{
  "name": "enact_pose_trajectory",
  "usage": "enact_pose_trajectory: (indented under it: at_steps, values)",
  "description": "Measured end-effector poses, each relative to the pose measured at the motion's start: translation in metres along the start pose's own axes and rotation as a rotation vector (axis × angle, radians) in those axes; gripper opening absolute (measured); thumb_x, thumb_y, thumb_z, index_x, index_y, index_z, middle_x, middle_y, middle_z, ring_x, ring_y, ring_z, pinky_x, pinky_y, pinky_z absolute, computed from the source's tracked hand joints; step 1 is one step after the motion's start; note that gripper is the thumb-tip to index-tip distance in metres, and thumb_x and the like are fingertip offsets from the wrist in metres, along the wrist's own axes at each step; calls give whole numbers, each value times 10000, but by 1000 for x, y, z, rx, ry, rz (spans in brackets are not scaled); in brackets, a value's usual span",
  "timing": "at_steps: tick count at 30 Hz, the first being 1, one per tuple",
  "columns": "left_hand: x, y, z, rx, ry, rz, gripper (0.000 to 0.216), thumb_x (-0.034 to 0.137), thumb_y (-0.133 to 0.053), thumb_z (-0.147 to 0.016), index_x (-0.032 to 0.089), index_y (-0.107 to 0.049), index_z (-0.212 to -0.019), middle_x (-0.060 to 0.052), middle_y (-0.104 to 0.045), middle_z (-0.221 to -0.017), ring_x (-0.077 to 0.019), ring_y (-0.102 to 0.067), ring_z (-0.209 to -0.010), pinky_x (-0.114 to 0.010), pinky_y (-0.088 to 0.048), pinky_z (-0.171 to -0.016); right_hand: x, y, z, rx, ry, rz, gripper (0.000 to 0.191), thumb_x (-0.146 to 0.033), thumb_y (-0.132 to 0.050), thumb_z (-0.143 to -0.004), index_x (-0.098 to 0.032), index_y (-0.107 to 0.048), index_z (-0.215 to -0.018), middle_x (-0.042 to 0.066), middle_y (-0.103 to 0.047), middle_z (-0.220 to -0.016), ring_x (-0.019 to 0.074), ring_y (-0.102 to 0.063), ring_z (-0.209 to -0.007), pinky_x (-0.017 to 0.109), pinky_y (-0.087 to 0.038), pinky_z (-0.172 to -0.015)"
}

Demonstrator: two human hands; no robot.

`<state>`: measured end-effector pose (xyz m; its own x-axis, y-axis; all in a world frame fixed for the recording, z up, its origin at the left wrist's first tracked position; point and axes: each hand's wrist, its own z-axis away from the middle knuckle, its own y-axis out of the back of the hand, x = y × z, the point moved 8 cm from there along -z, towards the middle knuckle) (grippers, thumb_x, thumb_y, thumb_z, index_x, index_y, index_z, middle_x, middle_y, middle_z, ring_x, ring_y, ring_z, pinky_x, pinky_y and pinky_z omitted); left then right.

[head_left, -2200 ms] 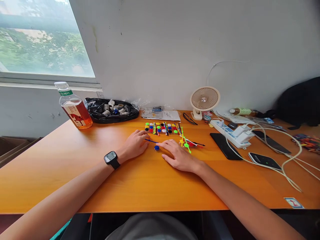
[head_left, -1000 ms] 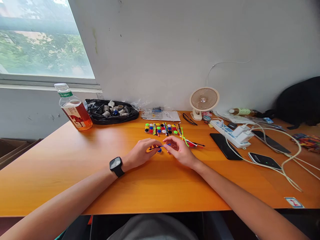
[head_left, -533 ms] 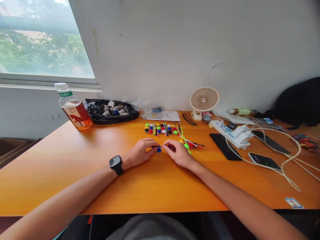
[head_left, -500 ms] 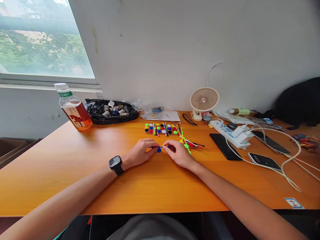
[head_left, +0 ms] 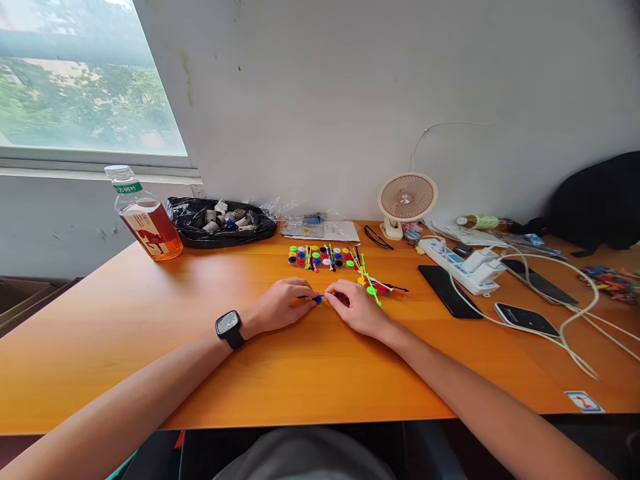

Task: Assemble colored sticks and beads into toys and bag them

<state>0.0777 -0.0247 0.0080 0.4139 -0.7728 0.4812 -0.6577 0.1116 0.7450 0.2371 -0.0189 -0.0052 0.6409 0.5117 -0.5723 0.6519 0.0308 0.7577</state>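
Observation:
My left hand (head_left: pixel 285 303) is closed in a pinch over the middle of the table, beside a small blue round piece (head_left: pixel 317 301). My right hand (head_left: pixel 359 308) pinches too, facing the left a short gap away. A thin blue plastic stick (head_left: pixel 323 296) spans that gap, its ends hidden by the fingertips. How the stick and the round piece join cannot be made out. Just beyond the hands lie rows of small coloured round pieces (head_left: pixel 301 255) with thin sticks across them. Green and yellow sticks (head_left: pixel 370 283) rest by my right knuckles.
A tea bottle (head_left: pixel 150 227) and a black plastic bag (head_left: pixel 220 223) of grey pieces stand at the left. Behind are a small fan (head_left: pixel 407 199) and glasses (head_left: pixel 379 238). A power strip (head_left: pixel 460 267), dark phone (head_left: pixel 447 291) and looping white cables lie at the right.
The blue round piece now sits closer to my left fingertips and the stick. Both hands keep nearly the same place, still pinching. The whole view has shifted slightly.

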Motion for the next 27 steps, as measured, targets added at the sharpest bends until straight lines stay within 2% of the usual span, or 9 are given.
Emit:
enact_pose_trajectory:
  at_steps: [8,14,17,23,27]
  values:
    - [-2,-1,1,-21,-5,-9,143,246,-622,-1011,233,-761,-1040,-61,-766,-1041,-200,-721,-963,-309,-566,-889,-4,-1,1,-29,17,28,206,-288,-581,-1052,-220,-761,-977,27,-704,-877,167,-604,-749,305,-416,-690]
    - [1,0,0,-58,-24,-57,180,240,-624,-1010,247,-771,-1113,-52,-779,-1126,-211,-721,-1041,-326,-561,-956,-3,-1,1,-30,13,32,179,-261,-608,-1040,-224,-766,-963,21,-702,-876,163,-606,-754,298,-412,-697]
    - [6,0,-1,-87,-58,-141,182,255,-617,-1012,245,-770,-1110,-56,-784,-1143,-226,-720,-1042,-344,-559,-936,-1,-2,0,-37,-1,29,181,-271,-620,-1037,-222,-770,-950,25,-700,-875,163,-604,-748,299,-417,-699]
    - [14,-6,-3,-159,-96,-280,162,328,-605,-1031,247,-742,-1060,-56,-779,-1044,-243,-711,-966,-370,-540,-879,1,-3,0,-36,-3,12,128,-237,-647,-1003,-211,-759,-947,32,-705,-868,162,-598,-725,306,-431,-693]
    - [12,-6,-1,-131,-67,-267,142,342,-614,-1020,240,-692,-1082,-59,-758,-1046,-252,-687,-981,-378,-529,-862,3,-2,-1,-20,-12,-9,133,-266,-624,-998,-207,-728,-941,35,-694,-871,155,-580,-688,302,-434,-651]
